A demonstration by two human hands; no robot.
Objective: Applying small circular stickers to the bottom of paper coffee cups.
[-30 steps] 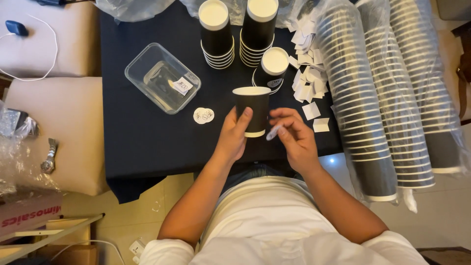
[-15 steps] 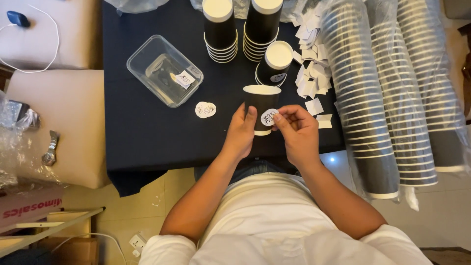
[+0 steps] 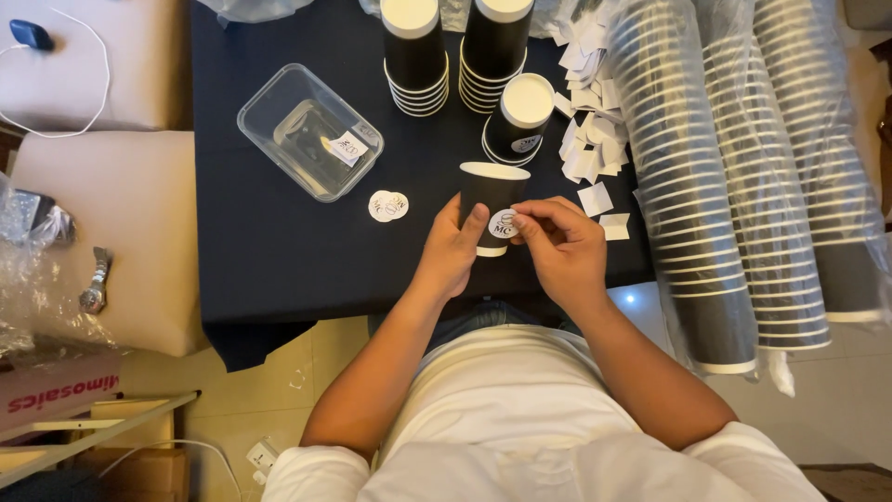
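A black paper cup (image 3: 491,189) stands upright on the dark table (image 3: 279,251), near its front edge. My left hand (image 3: 452,251) grips the cup's left side. A round white sticker (image 3: 504,224) lies against the cup's front, and my right hand (image 3: 557,244) presses it there with thumb and fingertips. Two round white stickers (image 3: 387,205) lie on the table to the left of the cup.
A clear plastic tub (image 3: 308,130) holds a sticker sheet at back left. Stacks of black cups (image 3: 413,46) stand behind, one short stack (image 3: 520,116) with a sticker. White backing scraps (image 3: 587,139) lie scattered. Long sleeves of wrapped cups (image 3: 706,186) fill the right side.
My right hand brought the round sticker from beside the cup onto its front and now presses it flat. My left hand kept hold of the cup.
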